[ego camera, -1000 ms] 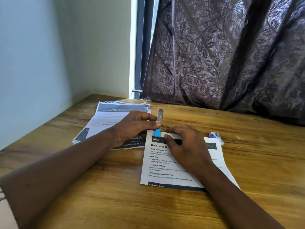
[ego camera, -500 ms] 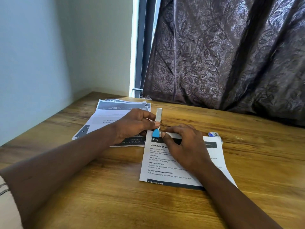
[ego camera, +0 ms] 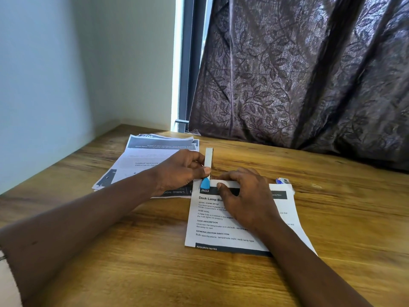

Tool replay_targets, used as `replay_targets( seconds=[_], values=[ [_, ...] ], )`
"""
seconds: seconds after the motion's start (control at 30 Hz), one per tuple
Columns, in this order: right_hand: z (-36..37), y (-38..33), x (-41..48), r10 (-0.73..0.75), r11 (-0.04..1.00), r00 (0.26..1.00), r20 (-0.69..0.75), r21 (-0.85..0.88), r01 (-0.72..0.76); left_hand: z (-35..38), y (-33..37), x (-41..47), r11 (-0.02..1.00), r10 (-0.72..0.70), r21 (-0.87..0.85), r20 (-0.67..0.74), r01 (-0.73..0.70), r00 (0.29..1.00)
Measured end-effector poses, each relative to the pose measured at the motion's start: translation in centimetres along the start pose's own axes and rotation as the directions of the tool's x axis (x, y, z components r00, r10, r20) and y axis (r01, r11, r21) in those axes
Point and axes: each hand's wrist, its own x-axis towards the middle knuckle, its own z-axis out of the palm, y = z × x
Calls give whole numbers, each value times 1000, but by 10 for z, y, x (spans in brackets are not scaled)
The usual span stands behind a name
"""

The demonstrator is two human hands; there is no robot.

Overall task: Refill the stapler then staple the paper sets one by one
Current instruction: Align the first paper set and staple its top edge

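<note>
papers [ego camera: 143, 160] left, curtain [ego camera: 309, 85] behind, open tabletop [ego camera: 132, 273] near

We see our left hand [ego camera: 180, 171] curled round the stapler [ego camera: 208, 161], whose silver arm stands tilted up while its blue tip sits at the top left corner of the printed paper set [ego camera: 212, 230]. Our right hand [ego camera: 245, 196] lies on that set, its fingers pressing near the top edge. Further sheets [ego camera: 146, 158] lie fanned on the wooden worktop [ego camera: 132, 262] under the left hand, a small box [ego camera: 282, 180] lies just past the set's far right corner, and a dark leaf-patterned curtain [ego camera: 309, 74] hangs behind
</note>
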Motion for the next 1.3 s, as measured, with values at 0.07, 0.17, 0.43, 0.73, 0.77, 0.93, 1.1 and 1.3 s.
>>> replay_targets(
  seconds=[0.07, 0.17, 0.43, 0.73, 0.77, 0.93, 1.1, 1.3],
  values=[
    [1, 0, 1, 0, 1000, 1000, -2, 0, 0, 0, -2, 0, 1000, 16, -11, -1, -16, 1000],
    [0, 1, 1, 6, 1000, 1000, -4, 12, -6, 0, -2, -1, 999, 14, -36, -10, -14, 1000],
    [-1, 0, 1, 5, 999, 1000, 0, 44, -5, -7, 0, -5, 982, 38, -181, -122, -60, 992],
    [0, 0, 0, 6, 999, 1000, -17, 49, -5, -22, 2, -3, 918, 269, 377, -359, -124, 894],
    [0, 0, 0, 5, 999, 1000, -17, 50, -4, -23, 1, -3, 879, 296, 465, -366, -102, 882],
    [0, 2, 0, 5, 998, 999, -35, 64, -3, -28, -4, -5, 765, 261, 644, -315, 3, 913],
    [0, 3, 0, 17, 997, 999, -40, 73, -14, -27, -7, -7, 645, 236, 765, -202, 2, 951],
    [-9, -1, -2, 26, 997, 998, -60, 74, -21, -13, 0, -20, 703, 383, 706, -274, -85, 882]
  ],
)
